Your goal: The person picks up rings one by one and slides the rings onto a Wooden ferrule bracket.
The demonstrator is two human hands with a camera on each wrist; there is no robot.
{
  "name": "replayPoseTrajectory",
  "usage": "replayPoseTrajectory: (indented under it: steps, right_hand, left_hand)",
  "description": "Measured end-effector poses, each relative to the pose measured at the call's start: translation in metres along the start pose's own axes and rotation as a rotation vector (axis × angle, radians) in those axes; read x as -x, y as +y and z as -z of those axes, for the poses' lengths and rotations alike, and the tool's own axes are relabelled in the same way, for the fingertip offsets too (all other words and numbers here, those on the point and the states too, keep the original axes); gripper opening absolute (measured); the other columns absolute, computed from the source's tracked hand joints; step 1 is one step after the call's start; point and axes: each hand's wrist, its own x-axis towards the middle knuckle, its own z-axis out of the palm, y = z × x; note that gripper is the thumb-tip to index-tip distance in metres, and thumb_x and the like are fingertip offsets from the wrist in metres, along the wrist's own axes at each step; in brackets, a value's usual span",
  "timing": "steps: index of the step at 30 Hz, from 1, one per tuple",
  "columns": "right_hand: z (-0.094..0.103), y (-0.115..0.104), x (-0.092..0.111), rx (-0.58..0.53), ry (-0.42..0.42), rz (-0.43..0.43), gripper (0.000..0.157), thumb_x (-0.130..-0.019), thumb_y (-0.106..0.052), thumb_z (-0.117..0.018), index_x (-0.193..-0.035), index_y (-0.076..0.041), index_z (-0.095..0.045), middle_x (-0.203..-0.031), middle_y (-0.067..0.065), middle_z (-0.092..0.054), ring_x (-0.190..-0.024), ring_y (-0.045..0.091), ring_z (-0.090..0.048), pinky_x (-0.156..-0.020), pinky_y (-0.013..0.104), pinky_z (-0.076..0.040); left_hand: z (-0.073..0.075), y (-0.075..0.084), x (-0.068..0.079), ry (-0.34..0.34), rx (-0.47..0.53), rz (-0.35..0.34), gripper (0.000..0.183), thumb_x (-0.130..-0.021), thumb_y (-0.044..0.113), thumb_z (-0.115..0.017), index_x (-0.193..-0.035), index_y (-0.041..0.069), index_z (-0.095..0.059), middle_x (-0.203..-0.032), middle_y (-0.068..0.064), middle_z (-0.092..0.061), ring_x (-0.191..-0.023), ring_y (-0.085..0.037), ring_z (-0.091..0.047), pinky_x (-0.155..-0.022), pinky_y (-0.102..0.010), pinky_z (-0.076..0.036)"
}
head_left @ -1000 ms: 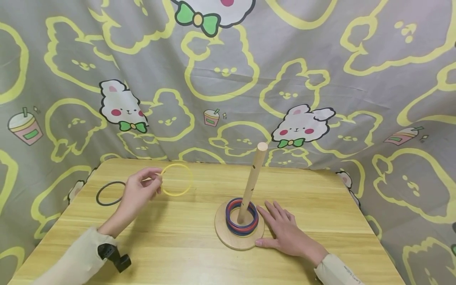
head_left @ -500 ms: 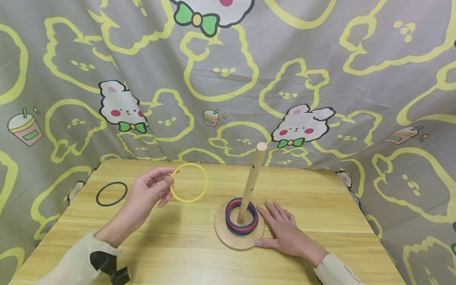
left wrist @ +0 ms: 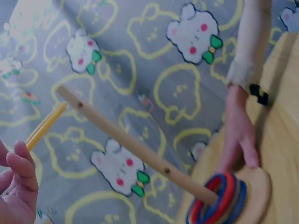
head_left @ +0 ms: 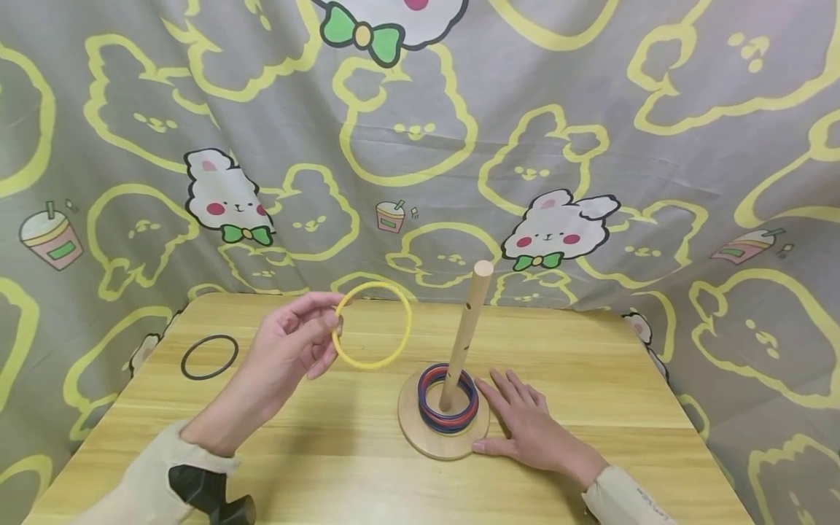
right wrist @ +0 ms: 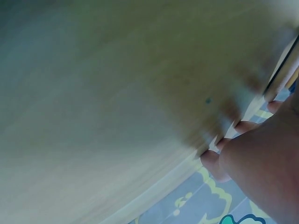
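Observation:
A thin yellow ring (head_left: pixel 410 324) is pinched at its left edge between the thumb and fingers of my left hand (head_left: pixel 289 346), raised above the table. In the left wrist view the yellow ring (left wrist: pixel 46 125) appears nearly edge-on, close to the peg's top. The wooden peg (head_left: pixel 467 328) stands on a round wooden base (head_left: pixel 415 434). Around its foot lie several stacked rings (head_left: pixel 453 421), blue and red, with a bit of yellow below. My right hand (head_left: pixel 531 430) rests flat beside the base, fingers spread, its thumb touching the base's edge.
A black ring (head_left: pixel 183 362) lies on the wooden table (head_left: pixel 315 467) at the left, behind my left forearm. A patterned grey curtain (head_left: pixel 433 197) hangs directly behind the table and along its sides. A black wrist camera (head_left: pixel 203 488) juts from my left sleeve.
My left hand has carried the yellow ring rightward and upward, nearer to the peg, uncovering the whole black ring. My right hand and the base have stayed in place.

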Motion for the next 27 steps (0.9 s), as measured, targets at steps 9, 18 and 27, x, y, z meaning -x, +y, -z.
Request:
replayPoseTrajectory:
  steps: [9, 18, 27]
  right_hand:
    - [-0.001, 0.000, 0.000, 0.006, 0.005, 0.006, 0.103, -0.097, -0.074, -0.066, -0.172, -0.011, -0.033, -0.174, 0.028, -0.024, -0.159, 0.057, -0.017, -0.114, 0.083, -0.023]
    - [0.002, 0.000, 0.000, 0.005, 0.012, 0.011, 0.103, -0.097, -0.072, -0.068, -0.172, -0.011, -0.033, -0.173, 0.029, -0.025, -0.158, 0.057, -0.017, -0.114, 0.084, -0.023]
    - [0.002, 0.000, 0.000, 0.005, 0.015, 0.022, 0.102, -0.098, -0.071, -0.068, -0.172, -0.010, -0.034, -0.173, 0.030, -0.026, -0.158, 0.059, -0.018, -0.113, 0.084, -0.023]
  left_hand:
    - [-0.046, 0.023, -0.013, -0.005, 0.013, -0.085, 0.022, -0.107, -0.001, -0.062, -0.126, 0.007, -0.072, -0.090, -0.006, -0.064, -0.059, -0.015, -0.059, -0.045, -0.021, -0.040]
    - [-0.080, 0.037, -0.030, -0.022, 0.021, -0.136, 0.023, -0.104, -0.004, -0.062, -0.124, 0.003, -0.071, -0.089, -0.011, -0.060, -0.058, -0.019, -0.057, -0.045, -0.023, -0.039]
    - [-0.101, 0.030, -0.047, -0.063, -0.001, -0.112, 0.033, -0.101, -0.005, -0.059, -0.134, -0.004, -0.065, -0.091, -0.011, -0.061, -0.059, -0.018, -0.060, -0.046, -0.022, -0.042]
